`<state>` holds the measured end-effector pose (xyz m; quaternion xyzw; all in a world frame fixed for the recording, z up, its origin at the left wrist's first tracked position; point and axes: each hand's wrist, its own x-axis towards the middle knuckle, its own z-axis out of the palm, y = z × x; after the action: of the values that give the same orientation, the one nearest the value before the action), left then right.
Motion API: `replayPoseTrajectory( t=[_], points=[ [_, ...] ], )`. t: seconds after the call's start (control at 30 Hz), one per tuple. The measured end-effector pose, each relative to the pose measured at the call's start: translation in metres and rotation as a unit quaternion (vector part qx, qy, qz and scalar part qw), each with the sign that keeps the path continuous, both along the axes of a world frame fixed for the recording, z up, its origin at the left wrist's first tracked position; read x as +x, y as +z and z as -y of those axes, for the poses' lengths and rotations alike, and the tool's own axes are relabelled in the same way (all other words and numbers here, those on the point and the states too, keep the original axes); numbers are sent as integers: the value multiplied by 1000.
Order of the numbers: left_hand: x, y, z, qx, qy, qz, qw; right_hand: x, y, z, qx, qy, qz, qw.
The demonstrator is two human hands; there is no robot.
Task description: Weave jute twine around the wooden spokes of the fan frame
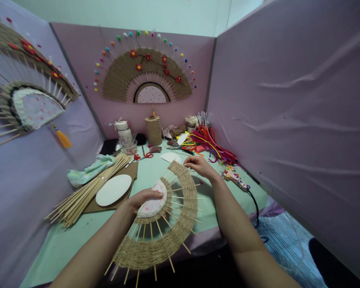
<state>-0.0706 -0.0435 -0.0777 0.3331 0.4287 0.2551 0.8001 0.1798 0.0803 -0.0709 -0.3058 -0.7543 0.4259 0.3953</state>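
My left hand [147,200] grips a woven twine fan [189,200] by its half-round base, the thumb lying on the pale printed patch [153,203]. Thin sticks radiate from the base through a wide twine band, and their tips stick out past the outer edge. The fan is tilted, with its band toward the right and toward me. My right hand [198,166] is at the band's upper end, fingertips pinched together beside the edge. What sits between those fingertips is too small to make out. Just beyond the fan lies a white half-round card [170,157].
Bundled sticks [90,190] and a white oval card [114,190] lie left on brown cardboard. Red-handled scissors [147,156], a twine spool [153,131] and colored pipe cleaners [210,142] are behind. A corded glue gun [236,178] lies right. Finished fans [114,82] hang on the partitions.
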Motion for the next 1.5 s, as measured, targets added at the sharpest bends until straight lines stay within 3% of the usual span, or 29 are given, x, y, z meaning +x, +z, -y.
replayPoseTrajectory(
  t=[0.3, 0.57, 0.9, 1.17, 1.5],
  points=[
    [-3, -4, -1, -1, -1, 4, 1000, -1, 1, 1, -52, 12, -25, 998],
    [-10, -11, -1, -4, -25, 34, 999, 2, 6, 7, -81, 77, -30, 993],
    [-9, -10, -4, -13, -29, 30, 999, -1, -3, -2, 89, -73, -6, 993],
    [-8, -11, -6, -12, -40, -7, 999, 0, 1, 1, 202, -60, 19, 977],
    [3, 2, 5, -20, -39, -18, 999, 0, 0, 0, 153, -80, 14, 985]
  ],
)
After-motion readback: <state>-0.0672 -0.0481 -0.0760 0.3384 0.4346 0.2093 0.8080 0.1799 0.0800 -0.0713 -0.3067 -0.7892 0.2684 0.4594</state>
